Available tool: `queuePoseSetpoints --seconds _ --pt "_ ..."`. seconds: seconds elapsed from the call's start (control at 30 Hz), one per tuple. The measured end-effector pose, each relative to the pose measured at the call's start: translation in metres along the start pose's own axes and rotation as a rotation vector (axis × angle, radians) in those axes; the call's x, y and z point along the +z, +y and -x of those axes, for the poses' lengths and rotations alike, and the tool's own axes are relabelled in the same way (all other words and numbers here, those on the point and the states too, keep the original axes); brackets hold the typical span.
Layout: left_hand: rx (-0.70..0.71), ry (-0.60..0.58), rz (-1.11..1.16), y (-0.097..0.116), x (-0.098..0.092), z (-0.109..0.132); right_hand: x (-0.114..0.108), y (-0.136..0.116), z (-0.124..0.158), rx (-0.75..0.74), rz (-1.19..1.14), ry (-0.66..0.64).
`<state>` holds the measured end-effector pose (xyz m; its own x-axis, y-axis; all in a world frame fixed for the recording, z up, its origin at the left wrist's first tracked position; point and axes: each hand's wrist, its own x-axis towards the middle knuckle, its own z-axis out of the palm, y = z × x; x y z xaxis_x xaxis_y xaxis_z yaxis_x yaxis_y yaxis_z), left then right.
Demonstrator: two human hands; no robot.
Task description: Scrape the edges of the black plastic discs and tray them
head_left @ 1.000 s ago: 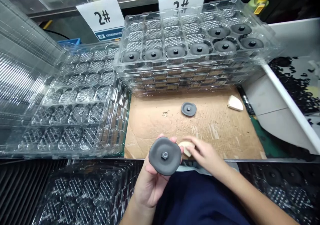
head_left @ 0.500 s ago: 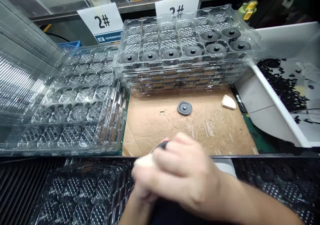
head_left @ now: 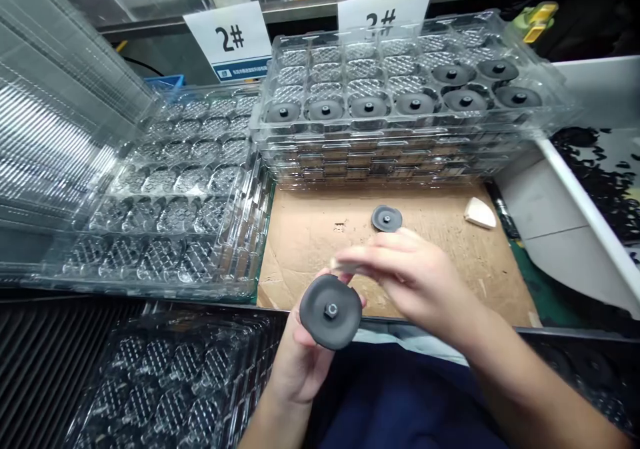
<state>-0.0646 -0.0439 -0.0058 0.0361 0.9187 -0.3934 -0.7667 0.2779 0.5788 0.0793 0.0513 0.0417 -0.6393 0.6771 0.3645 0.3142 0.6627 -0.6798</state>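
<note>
My left hand (head_left: 305, 362) grips a dark grey round disc (head_left: 320, 329) by its rim. The disc's face with a small central stud is tilted up towards me. Just above it, my right hand (head_left: 420, 276) is closed with its fingers pressed together on a pale cream piece (head_left: 335, 263); it is blurred and mostly hidden by the fingers. Beyond the right fingertips, a second grey disc (head_left: 387, 218) lies stud up on the cardboard (head_left: 305, 229). To its right rests a cream wedge-shaped block (head_left: 481, 213).
Stacked clear plastic trays (head_left: 350, 132) stand at the back, with several grey discs in the top one. More clear trays (head_left: 170, 216) are stacked at left, and dark trays (head_left: 165, 382) sit lower left. At right, a white bin (head_left: 585, 202) holds black scraps.
My hands have come apart: the right lifted away up and right, uncovering the disc in my left hand. The camera view has shifted, so the bench appears further right.
</note>
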Motion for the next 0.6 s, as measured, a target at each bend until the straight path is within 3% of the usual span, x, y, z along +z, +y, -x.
queuePoseSetpoints --seconds 0.1,0.27,0.37,0.43,0.53,0.6 --pt "0.031 0.004 0.091 0.004 -0.007 0.000 0.019 0.028 0.023 0.224 0.067 -0.025" --pt "0.032 0.035 0.133 0.009 -0.010 -0.003 0.057 0.046 0.057 0.297 0.068 -0.165" --pt "0.028 0.035 0.128 0.011 -0.005 -0.004 0.048 0.031 0.044 0.351 0.047 -0.114" --pt "0.041 0.058 0.120 0.011 0.000 -0.004 0.034 0.011 0.026 0.364 -0.001 0.012" --pt "0.040 0.073 0.111 0.010 0.005 -0.004 0.021 -0.025 0.006 0.169 -0.083 0.183" --pt "0.018 0.048 0.109 0.010 0.004 -0.004 0.020 -0.040 0.002 0.043 -0.117 0.123"
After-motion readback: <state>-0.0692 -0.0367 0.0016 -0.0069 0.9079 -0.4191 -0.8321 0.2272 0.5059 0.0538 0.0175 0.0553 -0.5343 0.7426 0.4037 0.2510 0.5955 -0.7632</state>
